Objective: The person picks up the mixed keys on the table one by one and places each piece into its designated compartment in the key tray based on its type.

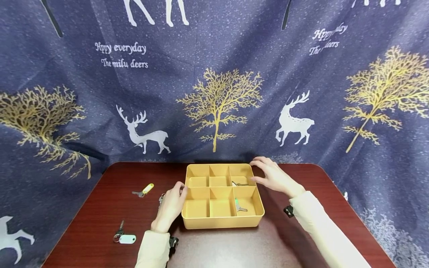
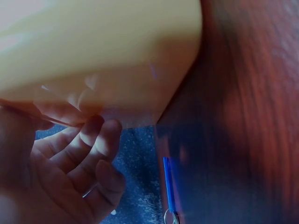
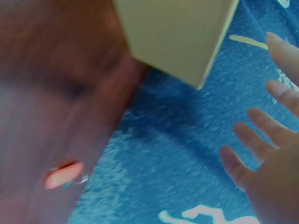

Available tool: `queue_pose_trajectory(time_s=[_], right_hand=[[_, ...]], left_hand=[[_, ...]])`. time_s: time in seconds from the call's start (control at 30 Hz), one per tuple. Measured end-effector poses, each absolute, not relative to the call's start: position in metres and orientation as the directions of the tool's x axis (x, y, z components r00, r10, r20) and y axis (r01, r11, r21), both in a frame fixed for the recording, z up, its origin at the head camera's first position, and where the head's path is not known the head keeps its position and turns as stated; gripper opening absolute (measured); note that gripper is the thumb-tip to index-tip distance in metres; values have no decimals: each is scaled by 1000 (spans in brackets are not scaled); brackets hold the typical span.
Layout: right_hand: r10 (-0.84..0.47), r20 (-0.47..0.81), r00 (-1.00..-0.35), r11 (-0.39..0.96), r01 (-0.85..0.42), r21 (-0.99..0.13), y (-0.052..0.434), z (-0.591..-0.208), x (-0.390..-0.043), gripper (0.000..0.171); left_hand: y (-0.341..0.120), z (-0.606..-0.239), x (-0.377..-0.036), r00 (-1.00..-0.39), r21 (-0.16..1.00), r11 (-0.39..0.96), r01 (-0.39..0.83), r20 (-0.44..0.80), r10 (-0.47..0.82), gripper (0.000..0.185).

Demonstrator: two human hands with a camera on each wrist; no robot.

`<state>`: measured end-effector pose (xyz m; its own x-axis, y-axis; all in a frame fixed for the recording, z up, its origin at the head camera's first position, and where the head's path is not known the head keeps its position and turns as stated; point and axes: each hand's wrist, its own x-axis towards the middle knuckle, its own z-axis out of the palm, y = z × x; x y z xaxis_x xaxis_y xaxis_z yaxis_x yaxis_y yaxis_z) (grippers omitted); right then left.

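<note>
A yellow organizer box [image 1: 222,222] with several compartments sits at the middle of the table. Beside its left wall is my left hand [image 1: 171,203], fingers loosely bent and fingertips right at the rim; in the left wrist view the same hand [image 2: 77,168] shows them close against the box's outer wall. My right hand [image 1: 273,175] is by the back right corner, thumb and fingers spread. The right wrist view has that hand [image 3: 271,144] apart from the box [image 3: 173,37], holding nothing. Inside lie a key with a green tag [image 1: 237,204], front right, and another key [image 1: 239,184], back right.
Left on the table lie a key with a yellow tag [image 1: 148,188] and one with a pale mint tag [image 1: 127,239]. A key [image 1: 161,198] is partly hidden by my left hand. The wrist views show a blue tag [image 2: 169,184] and an orange tag [image 3: 64,175]. A patterned cloth [image 1: 214,48] hangs behind.
</note>
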<state>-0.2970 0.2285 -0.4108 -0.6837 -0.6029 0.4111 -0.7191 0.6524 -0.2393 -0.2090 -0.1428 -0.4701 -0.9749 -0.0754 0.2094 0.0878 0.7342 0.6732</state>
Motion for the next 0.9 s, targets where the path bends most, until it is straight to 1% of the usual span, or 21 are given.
queue_pose_trajectory(time_s=[0.17,0.43,0.63,0.9], right_hand=[[-548,424,-721,690,-676,-257,258,-430,-287,64],[-469,435,-769,733,-613,-294,298,-452,-273,71],[-401,426,-811,775,-548,-315,320,-466,-277,69],[-358,423,-832,802,-506,-317,346,-479,-286,65]], left_hand=[[-140,-471,-210,-977,674,734,84,199,-71,17],[-141,-471,-212,-977,667,739,93,206,-63,18],[-143,-470,-212,-979,667,741,76,191,-72,18],[-142,-473,-214,-982,671,739,66,176,-73,18]])
